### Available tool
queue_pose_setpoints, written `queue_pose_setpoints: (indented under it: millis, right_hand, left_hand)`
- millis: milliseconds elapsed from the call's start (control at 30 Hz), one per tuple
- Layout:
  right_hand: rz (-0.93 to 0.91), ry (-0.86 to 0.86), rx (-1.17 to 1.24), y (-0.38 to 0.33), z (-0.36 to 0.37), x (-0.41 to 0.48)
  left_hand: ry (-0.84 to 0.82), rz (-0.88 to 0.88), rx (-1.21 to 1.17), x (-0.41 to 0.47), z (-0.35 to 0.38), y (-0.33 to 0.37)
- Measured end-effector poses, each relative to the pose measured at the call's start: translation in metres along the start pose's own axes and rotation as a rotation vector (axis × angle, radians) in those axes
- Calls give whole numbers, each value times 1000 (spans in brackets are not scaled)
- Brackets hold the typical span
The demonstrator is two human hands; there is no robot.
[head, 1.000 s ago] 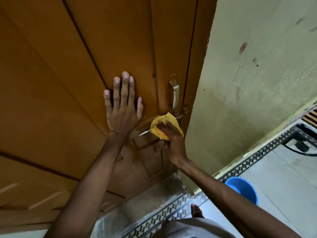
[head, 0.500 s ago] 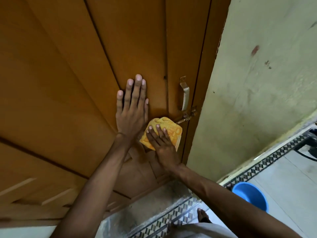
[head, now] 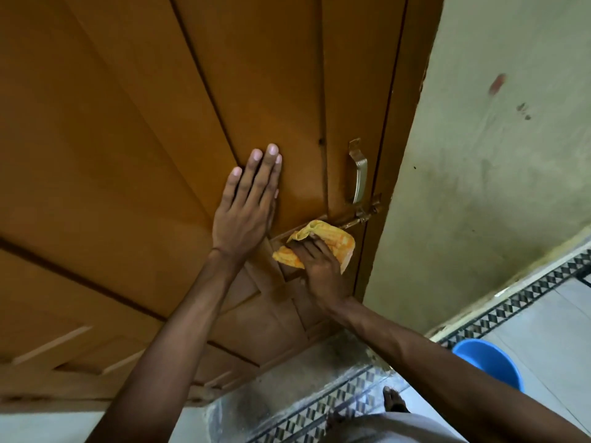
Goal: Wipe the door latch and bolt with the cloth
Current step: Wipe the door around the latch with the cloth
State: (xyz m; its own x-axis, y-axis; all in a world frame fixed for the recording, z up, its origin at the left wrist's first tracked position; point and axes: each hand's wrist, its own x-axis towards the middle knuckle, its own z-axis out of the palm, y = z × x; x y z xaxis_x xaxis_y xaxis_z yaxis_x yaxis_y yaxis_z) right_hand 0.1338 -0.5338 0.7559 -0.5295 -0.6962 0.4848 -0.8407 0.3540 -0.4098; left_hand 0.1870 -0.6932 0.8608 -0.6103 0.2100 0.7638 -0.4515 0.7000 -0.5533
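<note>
Head view: right hand (head: 319, 270) grips the yellow cloth (head: 332, 239), pressing it on the bolt (head: 350, 222) mid-door, so I'd say wiping is underway. Left hand (head: 244, 215) lies flat and open on the door (head: 128, 155), holding nothing. The latch (head: 372, 209) end by the frame looks uncovered, probably left to do. The bolt's long axis runs sideways, pointing toward the frame.
</note>
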Motion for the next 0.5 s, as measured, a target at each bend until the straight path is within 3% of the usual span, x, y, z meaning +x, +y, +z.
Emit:
queue_pose_setpoints:
  millis: [233,333,433,500]
  right_hand:
    - [-133,-238,97,17,-14,10]
    - [-149,-119,-93,27,-21,9]
    - [-71,-7,-77,12,-7,-3]
    - [-135,-115,3,-7,6,-7]
  left_hand:
    - [8,-10,-5,1,0,0]
    - [-1,-13,-32,2,-2,2]
    - [1,-18,-33,3,-2,2]
    - [-12,-8,-29,3,-2,1]
